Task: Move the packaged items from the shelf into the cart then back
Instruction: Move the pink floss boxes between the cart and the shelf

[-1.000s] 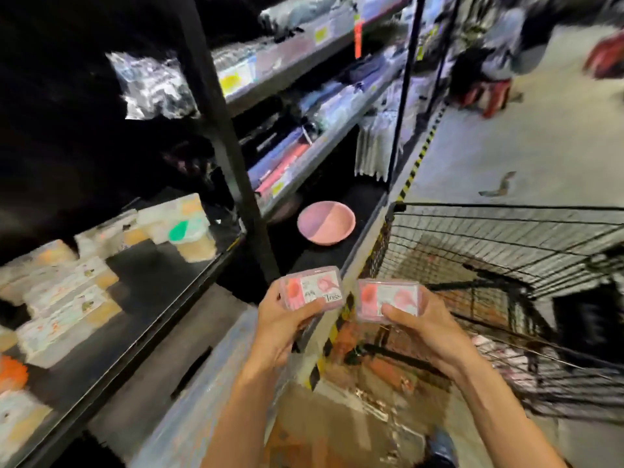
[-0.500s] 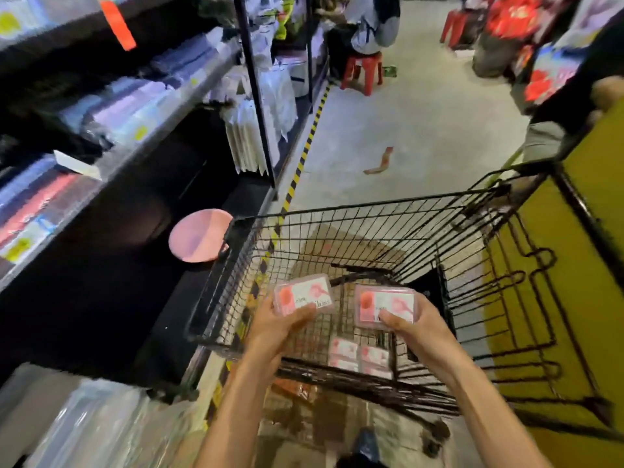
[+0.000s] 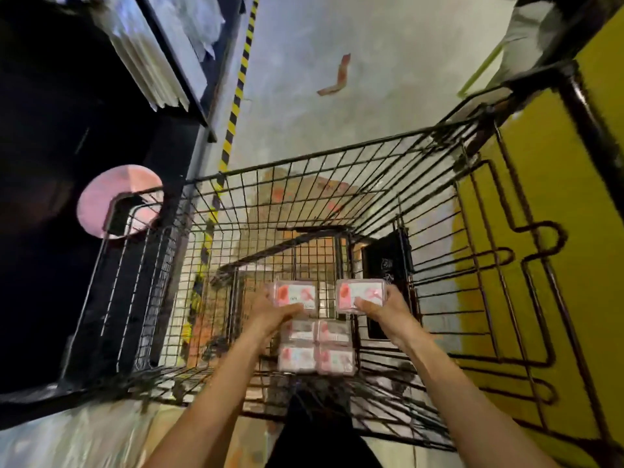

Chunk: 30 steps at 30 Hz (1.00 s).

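Observation:
Both my arms reach down into the black wire cart (image 3: 324, 184). My left hand (image 3: 270, 314) grips a small pink-and-white packet (image 3: 297, 293) by its near edge. My right hand (image 3: 378, 309) holds a second, matching packet (image 3: 359, 295) beside it. Both packets hang low over the cart floor. Just below them, several more pink packets (image 3: 317, 347) lie flat in a tight block on the cart's bottom grid. The shelf the packets came from is out of view.
A dark shelf unit (image 3: 67, 163) stands at the left with a pink bowl (image 3: 111, 201) on its lower board. A yellow panel (image 3: 547, 231) rises along the cart's right side. Yellow-black floor tape (image 3: 238, 86) runs along the grey aisle floor.
My view swung right from the shelf onto the cart. Both hands carried their packets over the cart's rim and down towards the packets lying on the bottom.

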Motion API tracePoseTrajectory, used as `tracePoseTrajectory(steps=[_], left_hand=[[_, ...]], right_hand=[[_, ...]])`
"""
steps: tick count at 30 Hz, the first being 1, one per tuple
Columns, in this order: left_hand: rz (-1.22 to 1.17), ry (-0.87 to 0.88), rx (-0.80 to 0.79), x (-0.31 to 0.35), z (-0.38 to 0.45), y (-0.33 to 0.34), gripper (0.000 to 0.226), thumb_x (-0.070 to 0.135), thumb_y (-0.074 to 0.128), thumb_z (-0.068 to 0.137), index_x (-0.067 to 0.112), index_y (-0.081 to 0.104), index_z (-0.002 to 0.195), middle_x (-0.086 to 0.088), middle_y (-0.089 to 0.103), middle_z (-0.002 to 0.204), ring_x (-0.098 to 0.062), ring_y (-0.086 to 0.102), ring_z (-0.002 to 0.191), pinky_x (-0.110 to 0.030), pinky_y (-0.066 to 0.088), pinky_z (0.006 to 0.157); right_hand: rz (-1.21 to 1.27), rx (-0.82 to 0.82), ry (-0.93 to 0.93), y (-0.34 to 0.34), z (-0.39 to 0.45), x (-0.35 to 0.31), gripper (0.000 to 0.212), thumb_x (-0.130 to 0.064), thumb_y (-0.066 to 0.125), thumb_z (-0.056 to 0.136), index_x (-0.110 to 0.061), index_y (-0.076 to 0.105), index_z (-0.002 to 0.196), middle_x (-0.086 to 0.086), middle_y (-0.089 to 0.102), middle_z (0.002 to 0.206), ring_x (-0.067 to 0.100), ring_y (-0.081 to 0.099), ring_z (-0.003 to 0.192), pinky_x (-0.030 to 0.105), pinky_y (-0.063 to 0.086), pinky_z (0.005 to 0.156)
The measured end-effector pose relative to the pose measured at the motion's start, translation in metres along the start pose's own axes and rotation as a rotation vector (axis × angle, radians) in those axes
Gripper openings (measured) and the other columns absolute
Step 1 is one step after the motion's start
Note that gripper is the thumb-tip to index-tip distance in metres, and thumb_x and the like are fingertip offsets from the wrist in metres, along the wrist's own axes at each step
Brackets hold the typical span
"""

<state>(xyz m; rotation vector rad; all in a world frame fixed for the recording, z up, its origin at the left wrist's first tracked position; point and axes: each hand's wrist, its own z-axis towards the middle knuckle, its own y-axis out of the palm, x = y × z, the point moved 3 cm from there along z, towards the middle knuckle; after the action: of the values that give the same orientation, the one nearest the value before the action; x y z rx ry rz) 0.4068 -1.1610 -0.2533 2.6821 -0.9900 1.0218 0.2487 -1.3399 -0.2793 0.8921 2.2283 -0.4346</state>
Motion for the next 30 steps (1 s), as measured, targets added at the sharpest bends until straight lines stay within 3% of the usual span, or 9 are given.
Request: tracePoseTrajectory(steps=[3,5,10,14,18,20,22,24,30], left_hand=[[0.079,-0.069,-0.022,-0.021,0.032,0.003,0.047,-0.003,0.077,0.068,0.013,0.056,0.107,-0.008,0.065,0.105,-0.019,0.068,0.085,-0.03,0.058,0.067],[0.178,-0.083,-0.034,-0.039,0.055,0.0,0.043,-0.001,0.079,0.068,0.015,0.059,0.103,-0.011,0.067,0.104,-0.022,0.068,0.087,-0.034,0.06,0.07],[0.475,-0.065,-0.132,-0.072,0.084,0.013,0.027,0.017,0.069,0.082,0.014,0.063,0.109,-0.01,0.065,0.103,-0.026,0.066,0.091,-0.042,0.057,0.08],[0.467,-0.102,-0.124,-0.085,0.095,0.022,0.024,0.004,0.068,0.082,0.009,0.062,0.105,-0.004,0.067,0.092,-0.016,0.067,0.077,-0.027,0.057,0.06],[0.506,-0.123,-0.061,-0.092,0.096,0.027,0.01,0.012,0.064,0.087,0.013,0.058,0.095,-0.004,0.061,0.09,-0.02,0.064,0.083,-0.041,0.058,0.074],[0.565,-0.1,-0.045,-0.095,0.098,0.029,0.017,0.009,0.057,0.092,0.021,0.05,0.082,0.002,0.053,0.079,-0.016,0.058,0.073,-0.037,0.056,0.071],[0.592,-0.071,-0.019,-0.101,0.101,0.031,0.003,0.013,0.056,0.094,0.015,0.054,0.092,0.007,0.049,0.078,-0.009,0.053,0.067,-0.023,0.051,0.062],[0.66,-0.054,0.025,-0.102,0.103,0.028,0.01,0.022,0.058,0.094,0.014,0.057,0.099,0.005,0.055,0.086,-0.009,0.053,0.07,-0.015,0.042,0.055],[0.741,-0.035,0.143,-0.111,0.104,0.016,0.03,0.025,0.066,0.084,0.013,0.061,0.111,-0.009,0.06,0.106,-0.02,0.061,0.086,-0.028,0.053,0.059]], right_hand=[[-0.113,0.031,0.061,0.022,0.018,0.018,0.029,0.005,0.073,0.076,-0.008,0.06,0.098,0.006,0.066,0.09,0.021,0.064,0.088,0.027,0.054,0.07],[-0.186,0.045,0.09,0.038,0.03,0.032,0.022,0.009,0.069,0.078,-0.008,0.06,0.088,0.001,0.062,0.077,0.02,0.062,0.076,0.016,0.048,0.054],[-0.316,0.096,0.22,0.053,0.051,0.079,0.037,0.001,0.072,0.08,-0.006,0.044,0.102,0.006,0.057,0.089,0.01,0.055,0.066,0.014,0.044,0.04],[-0.466,0.127,0.26,0.052,0.061,0.105,0.049,-0.014,0.078,0.075,-0.007,0.047,0.112,0.004,0.053,0.096,0.017,0.052,0.077,0.015,0.04,0.047],[-0.424,0.156,0.297,0.05,0.064,0.122,0.046,-0.011,0.077,0.077,-0.007,0.045,0.111,0.006,0.054,0.097,0.024,0.056,0.086,0.03,0.047,0.067],[-0.441,0.146,0.297,0.053,0.063,0.123,0.038,-0.011,0.073,0.082,-0.012,0.042,0.102,0.008,0.055,0.1,0.025,0.057,0.088,0.032,0.048,0.067],[-0.483,0.163,0.281,0.054,0.064,0.124,0.033,-0.012,0.071,0.083,-0.011,0.045,0.103,0.011,0.054,0.106,0.027,0.057,0.093,0.035,0.05,0.071],[-0.526,0.194,0.27,0.054,0.064,0.123,0.038,-0.012,0.07,0.084,-0.004,0.049,0.115,0.012,0.052,0.11,0.026,0.055,0.097,0.034,0.049,0.075],[-0.586,0.261,0.238,0.054,0.066,0.123,0.047,-0.006,0.068,0.085,-0.001,0.047,0.126,0.015,0.054,0.123,0.028,0.054,0.113,0.026,0.04,0.075]])
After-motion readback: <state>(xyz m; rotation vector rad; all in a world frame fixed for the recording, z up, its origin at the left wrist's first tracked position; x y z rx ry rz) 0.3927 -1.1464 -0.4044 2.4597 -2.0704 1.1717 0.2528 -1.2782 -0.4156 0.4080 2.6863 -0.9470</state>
